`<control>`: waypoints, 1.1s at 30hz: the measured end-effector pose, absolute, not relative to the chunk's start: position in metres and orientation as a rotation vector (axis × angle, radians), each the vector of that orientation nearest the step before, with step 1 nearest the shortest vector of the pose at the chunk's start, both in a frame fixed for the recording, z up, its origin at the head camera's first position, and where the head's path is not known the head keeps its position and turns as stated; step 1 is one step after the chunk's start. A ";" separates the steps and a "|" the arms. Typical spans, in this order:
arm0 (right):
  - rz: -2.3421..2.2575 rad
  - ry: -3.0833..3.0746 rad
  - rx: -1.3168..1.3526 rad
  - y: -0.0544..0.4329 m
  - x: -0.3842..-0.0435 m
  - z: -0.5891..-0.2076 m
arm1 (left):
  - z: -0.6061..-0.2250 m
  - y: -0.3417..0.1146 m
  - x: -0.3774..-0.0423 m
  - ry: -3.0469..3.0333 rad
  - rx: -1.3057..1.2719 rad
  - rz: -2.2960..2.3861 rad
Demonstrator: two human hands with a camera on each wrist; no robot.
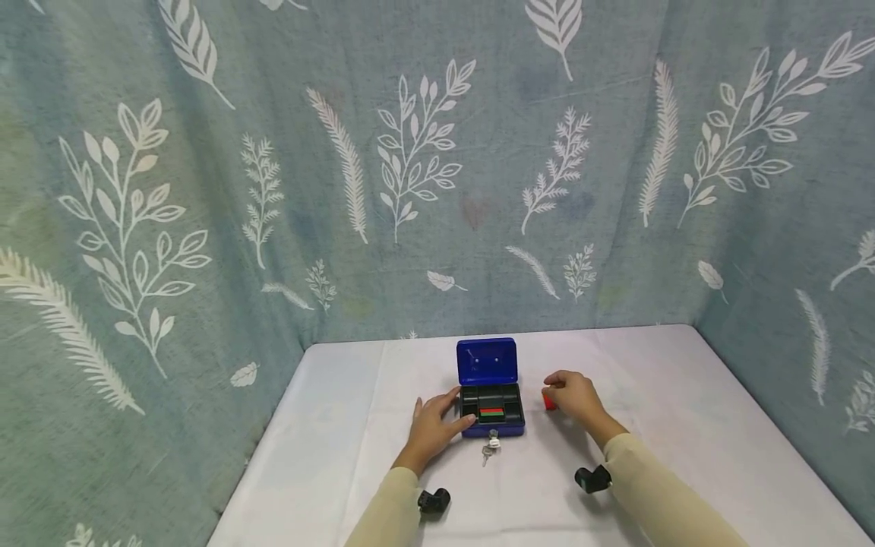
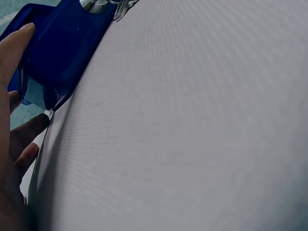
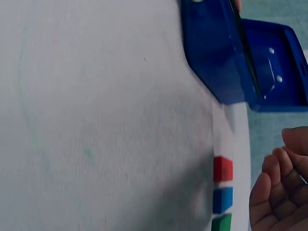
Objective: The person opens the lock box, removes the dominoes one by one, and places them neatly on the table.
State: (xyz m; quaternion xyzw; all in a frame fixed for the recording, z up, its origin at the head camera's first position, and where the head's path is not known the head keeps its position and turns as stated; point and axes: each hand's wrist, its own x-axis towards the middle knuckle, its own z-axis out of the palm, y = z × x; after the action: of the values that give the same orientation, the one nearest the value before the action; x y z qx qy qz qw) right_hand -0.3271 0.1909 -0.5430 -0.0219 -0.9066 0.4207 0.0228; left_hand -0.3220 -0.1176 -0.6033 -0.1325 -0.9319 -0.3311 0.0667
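A blue cash box [image 1: 494, 431] stands with its lid [image 1: 487, 362] raised, and a black compartment tray [image 1: 507, 393] lies inside. In one front compartment lie red and green pieces [image 1: 491, 415]. My left hand [image 1: 431, 429] rests against the box's left side, thumb over the front left rim and fingers spread. Right of the box, my right hand [image 1: 577, 396] hovers by a red block [image 1: 549, 402], with fingers loosely curled and nothing visible in them. The right wrist view shows that red block in line with a blue block [image 3: 222, 200] and a green block [image 3: 222, 223].
Keys [image 1: 488, 453] hang from the lock at the front of the box. White cloth covers the table [image 1: 369, 456]. A leaf-patterned curtain [image 1: 424, 266] closes off the back and both sides. Each sleeve bears a small black wrist camera [image 1: 434, 501].
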 end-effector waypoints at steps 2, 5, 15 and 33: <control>1.298 -2.796 -0.025 0.186 -0.327 -0.544 | -0.604 -0.118 -0.322 -2.808 -0.396 -0.998; 1.301 -2.784 0.001 0.179 -0.326 -0.541 | -0.604 -0.117 -0.323 -2.791 -0.405 -0.997; 1.273 -2.810 0.140 0.148 -0.321 -0.537 | -0.601 -0.118 -0.321 -2.807 -0.397 -0.987; 0.949 -2.893 0.542 0.114 -0.312 -0.549 | -0.601 -0.119 -0.320 -2.795 -0.436 -0.972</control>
State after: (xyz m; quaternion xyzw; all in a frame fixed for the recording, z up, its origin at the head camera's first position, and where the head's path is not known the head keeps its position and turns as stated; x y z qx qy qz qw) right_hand -0.3119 0.1136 -0.5491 0.1752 -0.9352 0.3066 0.0246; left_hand -0.3203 -0.1189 -0.6010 -0.1453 -0.9318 -0.3240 0.0751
